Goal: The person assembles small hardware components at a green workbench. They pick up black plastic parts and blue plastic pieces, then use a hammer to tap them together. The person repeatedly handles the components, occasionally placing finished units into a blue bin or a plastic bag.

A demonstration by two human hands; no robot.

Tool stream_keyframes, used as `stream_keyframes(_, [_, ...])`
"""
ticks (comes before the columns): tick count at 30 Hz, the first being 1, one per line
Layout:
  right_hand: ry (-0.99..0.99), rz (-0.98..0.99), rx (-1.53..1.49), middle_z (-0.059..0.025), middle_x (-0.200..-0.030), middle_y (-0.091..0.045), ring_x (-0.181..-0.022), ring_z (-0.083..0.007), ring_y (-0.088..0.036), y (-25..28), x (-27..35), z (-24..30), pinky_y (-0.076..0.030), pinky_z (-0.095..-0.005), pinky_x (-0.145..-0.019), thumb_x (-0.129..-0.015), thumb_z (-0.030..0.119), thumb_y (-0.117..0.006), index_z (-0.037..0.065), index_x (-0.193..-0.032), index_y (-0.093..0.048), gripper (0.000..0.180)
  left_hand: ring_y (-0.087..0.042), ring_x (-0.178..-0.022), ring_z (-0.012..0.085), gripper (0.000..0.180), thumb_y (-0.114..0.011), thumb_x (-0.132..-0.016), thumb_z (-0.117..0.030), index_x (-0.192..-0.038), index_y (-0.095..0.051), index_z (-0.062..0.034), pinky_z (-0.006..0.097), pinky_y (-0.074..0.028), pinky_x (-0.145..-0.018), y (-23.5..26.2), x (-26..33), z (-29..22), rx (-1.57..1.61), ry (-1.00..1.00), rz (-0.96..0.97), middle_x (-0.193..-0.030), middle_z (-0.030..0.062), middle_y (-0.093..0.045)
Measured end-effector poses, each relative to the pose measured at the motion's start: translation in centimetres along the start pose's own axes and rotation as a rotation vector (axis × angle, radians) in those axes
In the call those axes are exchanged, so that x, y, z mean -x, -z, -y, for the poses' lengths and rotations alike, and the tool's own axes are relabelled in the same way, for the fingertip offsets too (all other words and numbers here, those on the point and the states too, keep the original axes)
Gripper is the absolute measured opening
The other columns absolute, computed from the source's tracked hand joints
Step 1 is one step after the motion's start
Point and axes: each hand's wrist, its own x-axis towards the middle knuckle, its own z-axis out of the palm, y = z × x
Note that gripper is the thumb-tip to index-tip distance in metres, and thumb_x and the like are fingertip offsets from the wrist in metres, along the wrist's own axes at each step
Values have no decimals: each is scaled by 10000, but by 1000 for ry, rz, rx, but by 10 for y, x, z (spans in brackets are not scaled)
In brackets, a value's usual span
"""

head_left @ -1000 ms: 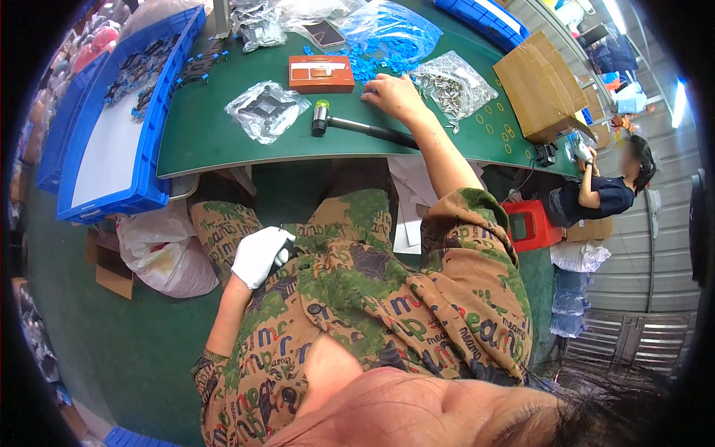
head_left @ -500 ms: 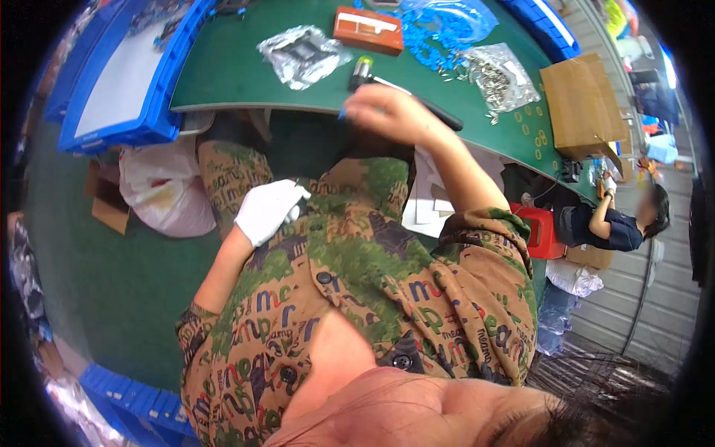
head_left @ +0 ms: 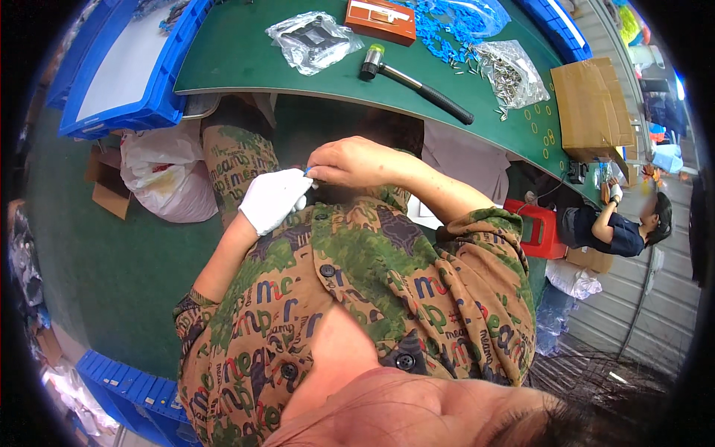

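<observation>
My left hand (head_left: 272, 201), in a white glove, is closed in front of my lap, its fingers curled. What it holds, if anything, is hidden. My bare right hand (head_left: 356, 162) meets it at the fingertips, pinching a small blue piece (head_left: 307, 171) right beside the glove's fingers. Beyond my hands, a hammer (head_left: 417, 88) with a black grip and a yellow-green face lies on the green table (head_left: 246, 63). Many similar blue pieces (head_left: 447, 33) are heaped at the back, beside a clear bag of metal pins (head_left: 510, 78).
A plastic bag with dark parts (head_left: 313, 41) and a reddish-brown box (head_left: 380, 21) lie on the table. A blue tray (head_left: 126, 74) stands left, a cardboard box (head_left: 592, 112) right, near yellow rings (head_left: 550, 138). Another person (head_left: 614, 227) works at far right.
My right hand has come back from above the table's near edge to my left hand, bringing the blue piece. The hammer is now uncovered. My left hand has barely moved.
</observation>
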Motion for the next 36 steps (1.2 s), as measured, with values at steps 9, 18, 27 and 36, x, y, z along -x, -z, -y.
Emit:
stream_keyframes(9, [45,3,95,-188,-955,-679,-933,-403,-671,6,1,7,-541,-496,-833,-1046,307,-509,32,-1028,-645,307,-585,-586,124,322,-537,-1036,-301,-979,-718,-41,294,-478,-591,0,-1,-6,-108,-46,-12,-687,29,-662])
stream_keyframes(18, [33,7,98,-184,-952,-680,-926,-394,-675,9,2,8,-545,-494,-826,-1033,296,-518,35,-1011,-650,293,-593,-586,166,315,-522,-1036,-295,-1011,-732,-62,316,-485,-598,-1,0,-6,-158,-154,-21,-679,43,-655])
stream_keyframes(27, [80,69,161,-177,-924,-686,-901,-384,-680,8,1,8,-551,-482,-809,-1016,273,-542,37,-985,-654,264,-600,-573,179,319,-511,-1037,-298,-995,-732,-71,326,-484,-584,-2,-2,-6,-251,-181,5,-676,39,-656])
stream_keyframes(36, [55,177,261,-187,-866,-689,-889,-386,-681,3,-2,12,-546,-475,-790,-1012,293,-561,32,-939,-667,291,-665,-711,277,128,-600,-913,-197,-1002,-663,-130,401,-531,-600,-12,-4,5,-362,-126,125,-798,75,-643])
